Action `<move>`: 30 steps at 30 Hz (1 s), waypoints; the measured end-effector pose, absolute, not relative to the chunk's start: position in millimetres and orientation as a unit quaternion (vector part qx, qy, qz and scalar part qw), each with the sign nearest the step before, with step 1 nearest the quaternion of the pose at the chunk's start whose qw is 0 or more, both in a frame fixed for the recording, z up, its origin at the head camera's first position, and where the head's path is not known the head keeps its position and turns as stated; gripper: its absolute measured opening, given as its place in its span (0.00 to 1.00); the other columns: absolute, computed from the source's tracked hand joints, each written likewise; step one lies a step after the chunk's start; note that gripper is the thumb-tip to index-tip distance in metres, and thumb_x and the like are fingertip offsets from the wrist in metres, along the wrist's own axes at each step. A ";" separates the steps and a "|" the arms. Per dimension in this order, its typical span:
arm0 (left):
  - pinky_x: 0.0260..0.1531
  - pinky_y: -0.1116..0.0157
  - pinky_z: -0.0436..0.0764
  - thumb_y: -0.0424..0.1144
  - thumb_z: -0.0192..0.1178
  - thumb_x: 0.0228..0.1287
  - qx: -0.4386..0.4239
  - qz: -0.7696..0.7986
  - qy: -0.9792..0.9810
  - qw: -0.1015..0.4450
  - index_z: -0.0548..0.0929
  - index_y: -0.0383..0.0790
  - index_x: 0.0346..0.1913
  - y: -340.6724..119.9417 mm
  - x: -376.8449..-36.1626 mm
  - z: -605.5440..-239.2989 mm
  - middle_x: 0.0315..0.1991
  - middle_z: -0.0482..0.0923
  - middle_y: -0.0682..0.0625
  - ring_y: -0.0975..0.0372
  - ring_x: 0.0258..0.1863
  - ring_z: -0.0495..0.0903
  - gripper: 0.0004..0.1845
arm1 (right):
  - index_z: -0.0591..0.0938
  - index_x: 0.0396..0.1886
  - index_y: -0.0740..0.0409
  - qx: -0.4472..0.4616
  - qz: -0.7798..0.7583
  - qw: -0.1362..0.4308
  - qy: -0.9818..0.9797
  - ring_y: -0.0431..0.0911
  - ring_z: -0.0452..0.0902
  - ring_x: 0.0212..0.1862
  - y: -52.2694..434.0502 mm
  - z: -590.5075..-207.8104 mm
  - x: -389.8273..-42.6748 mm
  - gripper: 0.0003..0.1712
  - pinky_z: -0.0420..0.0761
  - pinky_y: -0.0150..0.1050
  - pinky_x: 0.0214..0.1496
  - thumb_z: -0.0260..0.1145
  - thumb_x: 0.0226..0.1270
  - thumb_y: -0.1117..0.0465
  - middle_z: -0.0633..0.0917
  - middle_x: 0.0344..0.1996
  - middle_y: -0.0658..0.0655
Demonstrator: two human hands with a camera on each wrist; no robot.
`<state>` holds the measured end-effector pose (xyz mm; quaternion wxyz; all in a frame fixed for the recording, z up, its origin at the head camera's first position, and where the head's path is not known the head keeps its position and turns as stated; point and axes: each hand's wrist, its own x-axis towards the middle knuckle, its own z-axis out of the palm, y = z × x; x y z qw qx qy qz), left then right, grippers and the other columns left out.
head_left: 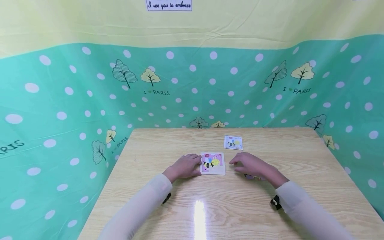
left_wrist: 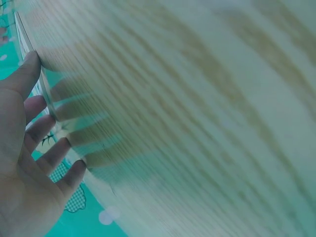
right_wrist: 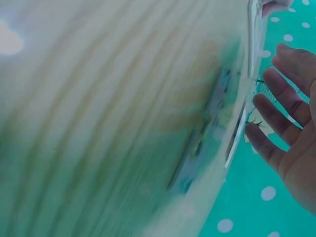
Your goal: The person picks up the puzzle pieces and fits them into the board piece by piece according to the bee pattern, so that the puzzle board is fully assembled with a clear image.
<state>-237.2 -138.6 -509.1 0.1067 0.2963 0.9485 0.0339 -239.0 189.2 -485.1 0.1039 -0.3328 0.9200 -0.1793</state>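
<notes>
A square bee puzzle [head_left: 212, 163] in a pale frame lies flat near the middle of the table. My left hand [head_left: 186, 166] rests at its left side, thumb and fingertips by the edge; the left wrist view shows these fingers [left_wrist: 35, 133] spread and fairly straight. To the right of the puzzle, my right hand [head_left: 250, 164] hovers with relaxed fingers and holds nothing. Under it lies a flat purple patterned piece [head_left: 250, 177], partly hidden by the hand; its patterned surface [right_wrist: 202, 133] also appears in the right wrist view.
A smaller square card [head_left: 233, 142] with a similar bee picture lies behind the puzzle, to its right. The wooden table [head_left: 150, 206] meets a green dotted cloth [head_left: 195, 83] at the back and sides. Bright glare [head_left: 199, 220] falls on the near tabletop.
</notes>
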 end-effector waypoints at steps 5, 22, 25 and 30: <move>0.76 0.49 0.67 0.63 0.59 0.69 0.296 0.030 0.949 0.108 0.72 0.49 0.73 -138.6 -237.7 -510.6 0.77 0.65 0.48 0.52 0.77 0.65 0.35 | 0.87 0.54 0.53 -0.321 -0.175 0.111 0.924 0.46 0.82 0.51 204.8 -488.9 -237.0 0.18 0.83 0.50 0.58 0.73 0.66 0.55 0.88 0.46 0.49; 0.75 0.50 0.68 0.64 0.59 0.69 0.295 0.025 0.949 0.104 0.70 0.49 0.74 -139.3 -239.9 -515.0 0.77 0.66 0.49 0.53 0.76 0.65 0.37 | 0.88 0.53 0.52 -0.304 -0.161 0.117 0.932 0.39 0.77 0.43 233.3 -490.9 -227.9 0.18 0.82 0.42 0.49 0.75 0.64 0.54 0.85 0.38 0.43; 0.75 0.50 0.68 0.64 0.59 0.69 0.296 0.025 0.949 0.104 0.71 0.49 0.74 -139.1 -240.1 -514.3 0.77 0.66 0.49 0.53 0.76 0.65 0.37 | 0.88 0.52 0.51 -0.308 -0.161 0.119 0.930 0.38 0.75 0.42 237.4 -492.5 -226.7 0.18 0.81 0.41 0.48 0.75 0.63 0.54 0.83 0.37 0.41; 0.75 0.50 0.68 0.64 0.59 0.69 0.296 0.025 0.949 0.103 0.70 0.48 0.74 -139.4 -240.1 -513.5 0.77 0.66 0.48 0.53 0.76 0.66 0.37 | 0.88 0.52 0.53 -0.324 -0.160 0.113 0.925 0.39 0.76 0.43 243.6 -495.3 -225.8 0.20 0.82 0.42 0.50 0.77 0.60 0.56 0.85 0.38 0.42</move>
